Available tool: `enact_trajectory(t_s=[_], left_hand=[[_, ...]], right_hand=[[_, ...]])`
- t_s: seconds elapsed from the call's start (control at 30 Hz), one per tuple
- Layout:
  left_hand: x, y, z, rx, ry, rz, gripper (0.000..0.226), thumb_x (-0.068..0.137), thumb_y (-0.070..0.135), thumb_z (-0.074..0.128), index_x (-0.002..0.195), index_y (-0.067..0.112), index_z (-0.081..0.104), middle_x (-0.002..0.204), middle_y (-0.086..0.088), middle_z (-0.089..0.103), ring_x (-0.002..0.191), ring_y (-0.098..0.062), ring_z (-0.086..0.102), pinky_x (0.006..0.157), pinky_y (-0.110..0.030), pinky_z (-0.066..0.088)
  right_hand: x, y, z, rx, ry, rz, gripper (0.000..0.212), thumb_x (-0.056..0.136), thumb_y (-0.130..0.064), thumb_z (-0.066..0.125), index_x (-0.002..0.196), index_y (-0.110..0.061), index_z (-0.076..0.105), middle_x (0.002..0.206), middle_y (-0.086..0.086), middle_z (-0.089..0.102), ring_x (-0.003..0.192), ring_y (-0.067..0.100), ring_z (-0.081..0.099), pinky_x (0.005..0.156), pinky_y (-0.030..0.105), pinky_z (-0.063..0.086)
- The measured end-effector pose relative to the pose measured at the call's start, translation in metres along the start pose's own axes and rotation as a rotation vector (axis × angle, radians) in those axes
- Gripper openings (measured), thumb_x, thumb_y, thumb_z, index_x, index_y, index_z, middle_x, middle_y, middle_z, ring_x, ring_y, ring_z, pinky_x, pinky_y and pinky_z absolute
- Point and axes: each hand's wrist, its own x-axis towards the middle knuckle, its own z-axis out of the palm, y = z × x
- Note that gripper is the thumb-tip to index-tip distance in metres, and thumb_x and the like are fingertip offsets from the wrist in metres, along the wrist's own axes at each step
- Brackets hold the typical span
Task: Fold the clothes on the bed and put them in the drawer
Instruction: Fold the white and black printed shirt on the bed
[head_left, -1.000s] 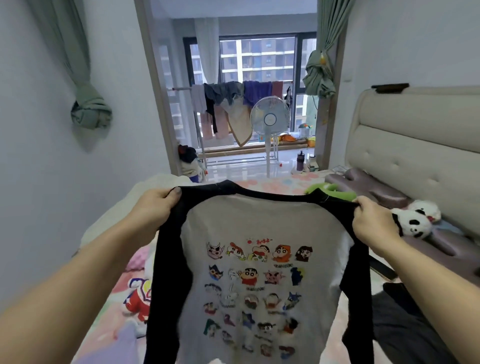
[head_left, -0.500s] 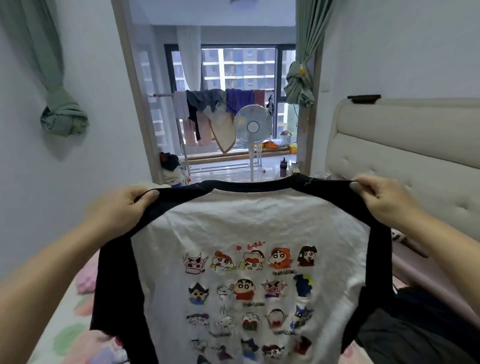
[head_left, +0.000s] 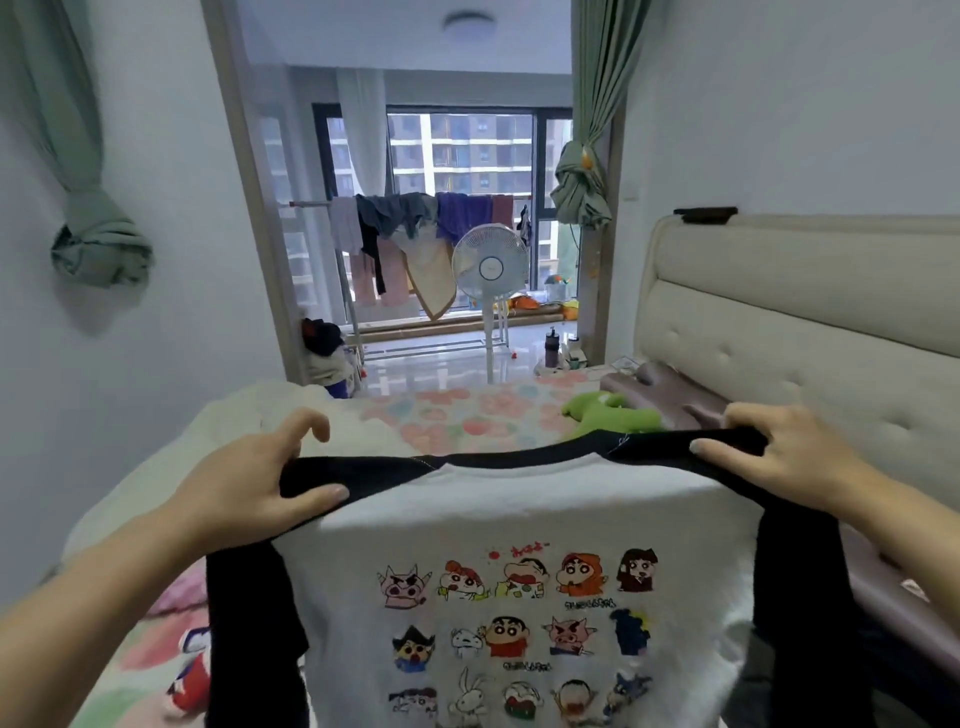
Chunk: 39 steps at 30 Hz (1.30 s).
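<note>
I see the T-shirt (head_left: 519, 519), white with black sleeves, held up flat over the bed (head_left: 457, 415), cartoon print facing me. Left hand (head_left: 249, 483) pinches one shoulder seam, thumb in front, fingers (head_left: 311, 421) curled behind. Right hand (head_left: 779, 457) pinches the other likewise.

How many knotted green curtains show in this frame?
2. The left curtain hangs knotted against the left wall. The right curtain hangs knotted at the doorway's right edge. More may lie outside the frame.
</note>
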Motion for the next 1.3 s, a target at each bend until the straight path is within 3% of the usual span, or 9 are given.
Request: enact_trajectory(t_s=[0.17,0.33,0.47,0.7,0.77,0.83,0.97,1.1,1.3], left_hand=[[-0.005,0.003,0.002,-0.078,0.150,0.082,0.028,0.087,0.028,0.057,0.062,0.016,0.050,0.054,-0.002,0.054,0.057,-0.022,0.053,0.058,-0.035,0.040],[-0.024,-0.013,-0.001,-0.255,0.137,-0.002,0.027,0.084,0.040,0.059,0.066,0.024,0.049,0.050,0.004,0.046,0.045,-0.005,0.039,0.049,-0.021,0.033],[-0.038,-0.013,0.026,-0.206,0.058,-0.153,0.033,0.084,0.024,0.063,0.055,0.016,0.051,0.045,0.003,0.045,0.048,-0.004,0.043,0.049,-0.014,0.032],[-0.079,0.000,0.053,-0.371,-0.158,-0.395,0.039,0.088,0.031,0.060,0.072,-0.005,0.060,0.067,-0.024,0.058,0.064,-0.020,0.053,0.064,-0.034,0.040],[-0.093,0.004,0.037,-0.465,-0.316,-0.407,0.056,0.079,0.049,0.065,0.080,-0.007,0.063,0.073,-0.021,0.061,0.068,-0.020,0.053,0.068,-0.043,0.045],[-0.108,0.010,0.018,-0.626,-0.343,-0.458,0.035,0.055,0.038,0.083,0.074,0.011,0.074,0.069,0.001,0.068,0.060,-0.011,0.060,0.059,-0.030,0.049],[-0.117,0.013,0.000,-0.924,-0.267,-0.596,0.055,0.005,0.035,0.092,0.057,0.030,0.075,0.062,0.006,0.072,0.053,-0.004,0.066,0.042,-0.013,0.049],[-0.087,-0.032,0.042,-0.700,-0.549,-0.553,0.017,0.070,0.036,0.078,0.086,0.035,0.073,0.084,0.003,0.074,0.077,-0.008,0.068,0.074,-0.025,0.054],[-0.078,-0.111,0.235,-0.098,-0.616,-0.409,0.020,0.093,0.038,0.048,0.095,0.021,0.060,0.095,0.000,0.064,0.095,-0.016,0.058,0.083,-0.028,0.042]], right_hand=[[-0.003,0.000,-0.005,0.004,0.117,-0.086,0.024,0.086,-0.021,0.063,0.067,-0.028,0.050,0.059,0.006,0.059,0.058,0.029,0.053,0.056,0.039,0.039],[-0.014,0.003,-0.003,-0.012,0.150,-0.183,0.024,0.082,-0.044,0.048,0.067,-0.025,0.051,0.052,-0.009,0.047,0.056,0.011,0.043,0.052,0.026,0.030],[-0.026,0.005,0.026,-0.043,0.043,-0.184,0.036,0.086,-0.047,0.055,0.061,-0.021,0.053,0.053,-0.012,0.038,0.060,0.028,0.055,0.056,0.032,0.038],[-0.054,0.010,0.070,-0.007,-0.203,-0.053,0.036,0.087,-0.033,0.060,0.056,-0.030,0.042,0.055,0.000,0.050,0.061,0.028,0.056,0.060,0.041,0.042],[-0.062,0.006,0.057,0.051,-0.248,-0.127,0.035,0.086,-0.050,0.047,0.057,-0.031,0.042,0.053,-0.005,0.051,0.054,0.007,0.052,0.058,0.024,0.041],[-0.066,0.008,0.039,0.130,-0.305,-0.184,0.036,0.083,-0.063,0.037,0.065,-0.034,0.050,0.059,-0.015,0.055,0.053,-0.003,0.052,0.054,0.011,0.039],[-0.063,0.033,0.027,0.279,-0.471,-0.146,0.053,0.081,-0.067,0.044,0.072,-0.018,0.063,0.060,0.000,0.061,0.057,0.016,0.062,0.054,0.028,0.049],[-0.043,0.029,0.076,0.189,-0.538,-0.128,0.037,0.085,-0.054,0.049,0.063,-0.024,0.049,0.054,-0.008,0.051,0.050,0.007,0.052,0.049,0.016,0.039],[-0.043,0.073,0.266,0.000,-0.745,-0.047,0.029,0.089,-0.047,0.041,0.068,-0.027,0.041,0.064,-0.005,0.050,0.068,0.009,0.054,0.064,0.024,0.040]])
